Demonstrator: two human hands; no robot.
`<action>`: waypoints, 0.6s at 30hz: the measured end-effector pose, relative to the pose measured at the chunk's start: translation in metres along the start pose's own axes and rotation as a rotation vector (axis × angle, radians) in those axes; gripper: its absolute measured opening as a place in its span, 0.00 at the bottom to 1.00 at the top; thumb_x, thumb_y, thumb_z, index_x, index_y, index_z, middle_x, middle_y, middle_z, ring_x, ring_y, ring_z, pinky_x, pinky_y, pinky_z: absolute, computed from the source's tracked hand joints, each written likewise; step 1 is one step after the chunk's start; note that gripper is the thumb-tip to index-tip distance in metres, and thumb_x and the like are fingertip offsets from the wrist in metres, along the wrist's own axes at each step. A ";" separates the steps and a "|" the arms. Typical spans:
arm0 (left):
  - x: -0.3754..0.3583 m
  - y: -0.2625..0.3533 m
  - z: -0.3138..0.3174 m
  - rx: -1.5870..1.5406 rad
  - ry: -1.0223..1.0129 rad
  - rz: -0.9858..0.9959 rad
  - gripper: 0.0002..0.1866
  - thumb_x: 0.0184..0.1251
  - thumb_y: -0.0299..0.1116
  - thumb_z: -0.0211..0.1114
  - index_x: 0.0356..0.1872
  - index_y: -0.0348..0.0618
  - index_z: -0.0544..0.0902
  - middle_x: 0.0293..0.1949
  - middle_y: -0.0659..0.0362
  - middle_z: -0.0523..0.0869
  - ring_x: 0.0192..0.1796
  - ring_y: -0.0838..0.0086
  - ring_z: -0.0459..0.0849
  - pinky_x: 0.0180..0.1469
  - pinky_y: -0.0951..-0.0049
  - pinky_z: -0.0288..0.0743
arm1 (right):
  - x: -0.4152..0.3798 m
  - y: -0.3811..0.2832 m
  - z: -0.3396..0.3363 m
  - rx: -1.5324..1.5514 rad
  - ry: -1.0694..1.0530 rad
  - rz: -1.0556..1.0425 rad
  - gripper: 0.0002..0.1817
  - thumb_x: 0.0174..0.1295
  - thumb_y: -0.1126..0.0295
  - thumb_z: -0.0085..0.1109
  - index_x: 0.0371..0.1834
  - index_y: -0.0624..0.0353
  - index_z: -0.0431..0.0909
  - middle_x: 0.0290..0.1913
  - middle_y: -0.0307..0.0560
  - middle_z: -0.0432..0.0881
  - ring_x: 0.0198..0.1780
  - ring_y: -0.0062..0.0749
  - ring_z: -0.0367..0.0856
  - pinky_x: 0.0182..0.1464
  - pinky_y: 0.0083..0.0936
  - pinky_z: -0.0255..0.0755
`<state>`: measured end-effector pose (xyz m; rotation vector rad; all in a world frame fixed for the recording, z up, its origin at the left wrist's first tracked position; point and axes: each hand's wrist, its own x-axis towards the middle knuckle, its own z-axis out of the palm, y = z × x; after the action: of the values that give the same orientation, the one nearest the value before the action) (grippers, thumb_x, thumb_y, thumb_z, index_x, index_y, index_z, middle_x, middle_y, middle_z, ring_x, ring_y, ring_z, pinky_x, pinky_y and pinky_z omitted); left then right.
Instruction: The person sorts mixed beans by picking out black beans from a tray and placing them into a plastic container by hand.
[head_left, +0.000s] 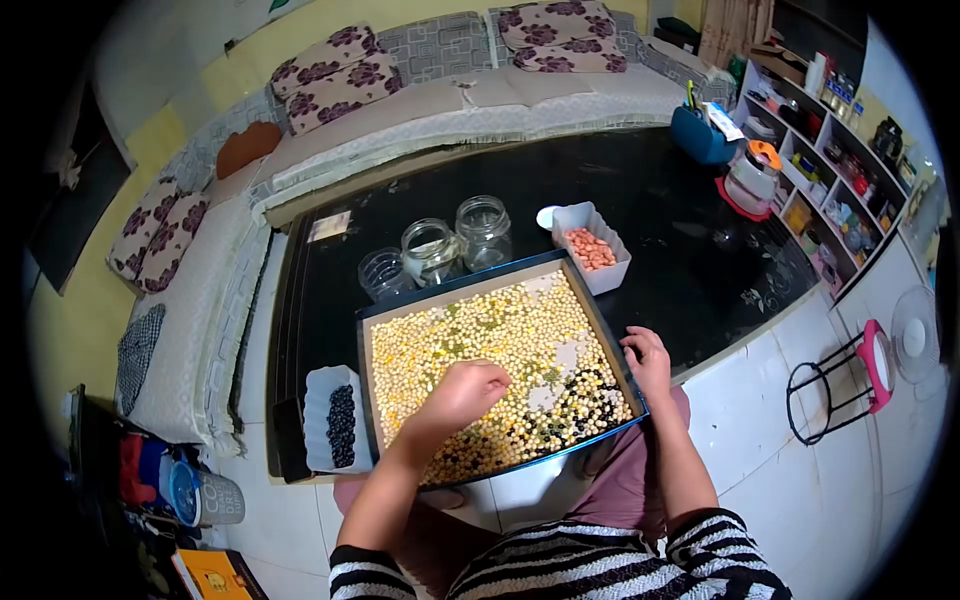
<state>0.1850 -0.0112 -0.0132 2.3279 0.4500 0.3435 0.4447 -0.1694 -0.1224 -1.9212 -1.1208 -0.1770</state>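
Note:
A shallow box (590, 284) with a dark blue rim holds pale yellow beans (470, 330), mixed with green ones and black beans (590, 400) toward the near right. My left hand (466, 392) is over the middle of the beans, its fingers drawn together in a pinch; anything between the fingertips is hidden. Beside the box's right wall is my right hand (650, 362), loosely curled with its fingers slightly apart, and I see nothing in it. A white container (318, 420) of black beans stands left of the box. Behind its far right corner, another white container (610, 274) holds reddish peanuts (590, 248).
Several clear jars (484, 230) line the box's far side on the black table (440, 190). A white lid (547, 217) lies by the peanuts. Farther right are a blue holder (700, 135) and an orange-lidded pitcher (752, 178). A sofa (420, 120) borders the table.

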 end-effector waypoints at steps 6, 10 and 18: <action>0.053 -0.009 0.073 0.076 -0.149 0.148 0.08 0.50 0.25 0.59 0.32 0.39 0.83 0.31 0.50 0.84 0.34 0.60 0.83 0.41 0.68 0.76 | 0.001 -0.004 -0.003 0.017 -0.012 0.034 0.06 0.48 0.77 0.55 0.30 0.60 0.79 0.45 0.47 0.79 0.47 0.41 0.76 0.49 0.30 0.71; 0.064 -0.013 0.090 0.145 -0.156 0.170 0.09 0.48 0.24 0.58 0.32 0.39 0.83 0.30 0.50 0.83 0.35 0.60 0.83 0.42 0.67 0.76 | 0.001 -0.004 -0.003 0.025 -0.012 0.045 0.06 0.48 0.77 0.55 0.30 0.60 0.79 0.45 0.47 0.79 0.47 0.41 0.76 0.50 0.31 0.71; 0.064 -0.018 0.089 0.168 -0.233 0.130 0.09 0.47 0.25 0.60 0.32 0.39 0.83 0.28 0.50 0.83 0.32 0.59 0.82 0.39 0.67 0.77 | 0.000 -0.002 -0.002 0.018 -0.010 0.029 0.05 0.49 0.77 0.55 0.30 0.60 0.79 0.45 0.46 0.78 0.47 0.42 0.76 0.49 0.31 0.71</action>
<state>0.2717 -0.0275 -0.0806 2.5294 0.2212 0.0957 0.4440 -0.1702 -0.1205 -1.9230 -1.0970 -0.1407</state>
